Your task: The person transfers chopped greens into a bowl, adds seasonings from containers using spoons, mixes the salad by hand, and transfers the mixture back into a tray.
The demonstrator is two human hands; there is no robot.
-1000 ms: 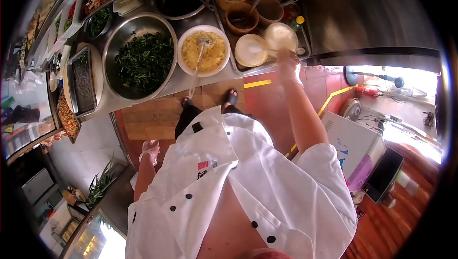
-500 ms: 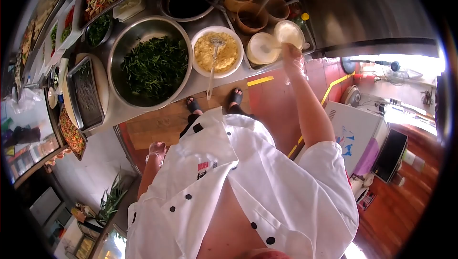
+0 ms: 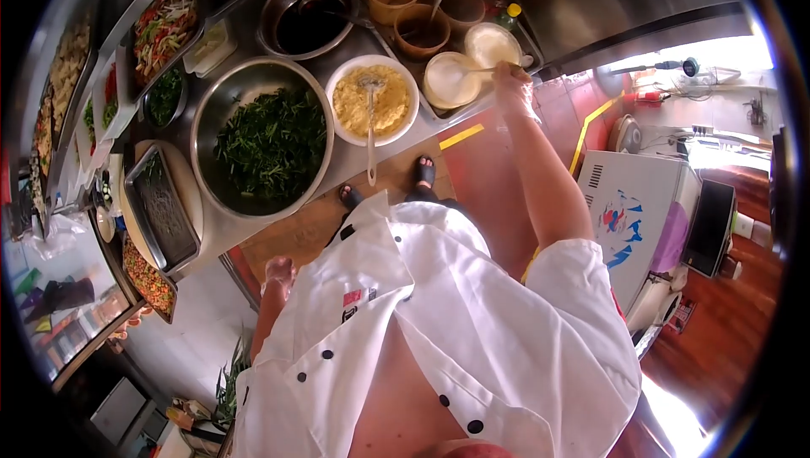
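My right hand [image 3: 512, 87], in a clear plastic glove, is closed on the handle of a spoon [image 3: 477, 71]. The spoon's bowl is over a round tub of white contents [image 3: 449, 95], and whether it touches them I cannot tell. Just behind stands a second tub of white contents [image 3: 492, 43]. My left hand [image 3: 279, 272] hangs low at my side, away from the counter, with its fingers curled and nothing seen in them. Nearer the middle is a white bowl of yellow minced food [image 3: 353, 105] with a metal spoon [image 3: 371, 133] resting in it.
A large steel bowl of chopped greens [image 3: 274, 142] stands left of the white bowl. Behind are a steel bowl of dark liquid [image 3: 308, 28] and brown tubs [image 3: 422, 29]. A metal tray [image 3: 164, 205] lies at the left on a round board. The counter edge [image 3: 261, 234] runs before me.
The view has turned and shifted slightly. My right hand has brought the spoon from between the two white tubs farther over the left one. My left hand stays at my side.
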